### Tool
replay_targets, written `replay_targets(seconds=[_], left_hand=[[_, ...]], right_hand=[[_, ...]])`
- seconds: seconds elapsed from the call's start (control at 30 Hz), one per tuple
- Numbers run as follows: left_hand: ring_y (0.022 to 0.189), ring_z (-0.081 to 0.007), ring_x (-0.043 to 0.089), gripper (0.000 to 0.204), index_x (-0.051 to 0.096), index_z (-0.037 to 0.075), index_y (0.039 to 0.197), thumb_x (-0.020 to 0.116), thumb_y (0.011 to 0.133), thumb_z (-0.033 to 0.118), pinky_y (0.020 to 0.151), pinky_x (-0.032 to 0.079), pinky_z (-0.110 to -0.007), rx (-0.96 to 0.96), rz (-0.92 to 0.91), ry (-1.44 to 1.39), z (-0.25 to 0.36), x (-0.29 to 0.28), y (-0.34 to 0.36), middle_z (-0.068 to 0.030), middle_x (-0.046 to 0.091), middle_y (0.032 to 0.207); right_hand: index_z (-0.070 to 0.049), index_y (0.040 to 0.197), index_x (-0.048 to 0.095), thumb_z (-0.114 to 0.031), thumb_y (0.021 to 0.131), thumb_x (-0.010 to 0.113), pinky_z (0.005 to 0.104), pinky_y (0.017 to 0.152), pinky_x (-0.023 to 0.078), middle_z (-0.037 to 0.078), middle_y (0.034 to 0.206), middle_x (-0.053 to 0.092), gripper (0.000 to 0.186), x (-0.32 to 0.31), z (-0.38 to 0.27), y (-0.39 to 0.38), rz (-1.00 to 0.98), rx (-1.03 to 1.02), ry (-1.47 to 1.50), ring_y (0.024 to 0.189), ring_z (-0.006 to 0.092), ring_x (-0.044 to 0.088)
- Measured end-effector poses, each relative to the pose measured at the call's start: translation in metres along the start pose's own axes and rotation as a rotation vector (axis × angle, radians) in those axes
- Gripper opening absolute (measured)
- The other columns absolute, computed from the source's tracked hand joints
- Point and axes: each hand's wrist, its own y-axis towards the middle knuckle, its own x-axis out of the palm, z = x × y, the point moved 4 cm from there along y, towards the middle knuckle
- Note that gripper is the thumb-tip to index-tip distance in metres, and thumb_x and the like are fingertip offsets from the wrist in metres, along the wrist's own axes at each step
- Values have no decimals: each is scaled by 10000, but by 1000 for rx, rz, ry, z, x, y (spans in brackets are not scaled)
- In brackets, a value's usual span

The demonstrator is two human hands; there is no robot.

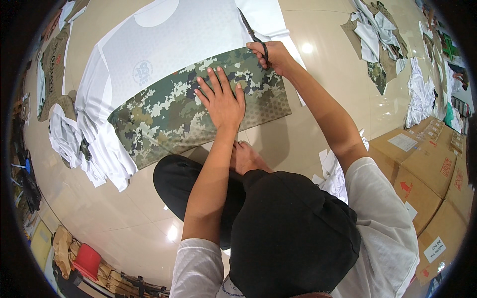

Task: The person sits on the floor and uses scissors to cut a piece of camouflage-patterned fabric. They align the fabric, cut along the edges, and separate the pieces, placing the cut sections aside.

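Observation:
My left hand [224, 103] lies flat with fingers spread on a camouflage-print piece of fabric [154, 111], pressing it against the floor. At the fabric's upper right corner, my right hand [273, 57] grips the black handles of a pair of scissors [249, 29]. Their blades point away from me, over white fabric near its right side. Beyond the camouflage part spreads the pale, shirt-shaped panel [126, 52] with a curved neckline, its printed side facing down or faint. Whether the blades are parted is hard to make out.
Crumpled white scraps [67, 134] lie at the left, beside a brown printed fabric piece [52, 79]. More cut pieces [375, 37] sit at the far right. Stacked cardboard boxes [415, 169] stand close on my right. A red object [88, 261] is at the lower left.

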Motion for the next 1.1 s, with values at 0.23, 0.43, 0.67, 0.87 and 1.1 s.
replay_targets(seconds=[0.23, 0.43, 0.67, 0.87, 1.1], left_hand=[[1595, -540, 95, 746, 251, 64, 1693, 404, 1097, 485, 1272, 64, -672, 3, 2, -5, 0, 1, 0, -224, 208, 1750], [1597, -537, 90, 741, 250, 67, 1694, 398, 1098, 481, 1275, 54, -668, -2, -3, -12, 0, 0, 0, -222, 203, 1752], [1595, -540, 93, 739, 249, 68, 1694, 396, 1098, 479, 1273, 57, -673, 5, 3, -9, 1, -1, 1, -224, 207, 1750], [1594, -544, 91, 738, 255, 63, 1691, 394, 1098, 480, 1273, 58, -675, 0, 1, -20, 1, -2, 1, -226, 213, 1747], [1596, -542, 85, 737, 259, 60, 1688, 389, 1098, 482, 1273, 53, -675, 0, 0, -27, 0, -1, 0, -232, 211, 1746]], right_hand=[[-87, 756, 632, -342, 842, 890, 258, 499, 398, -20, 659, 564, 373, 3, 5, 1, 18, -14, 9, 525, 84, 498], [-50, 751, 660, -339, 820, 905, 294, 457, 422, 23, 644, 578, 386, 10, -1, 2, 27, -10, 92, 492, 127, 521], [-67, 749, 649, -365, 838, 886, 292, 464, 428, 22, 662, 580, 391, 12, -7, 18, 80, 52, 66, 504, 128, 519], [-68, 746, 644, -359, 841, 886, 282, 485, 442, 21, 670, 588, 390, 15, -10, 23, 82, 41, 39, 534, 124, 532], [-77, 747, 632, -334, 852, 883, 268, 495, 445, 5, 667, 578, 374, 19, -5, 27, 91, 41, 13, 539, 106, 525]])
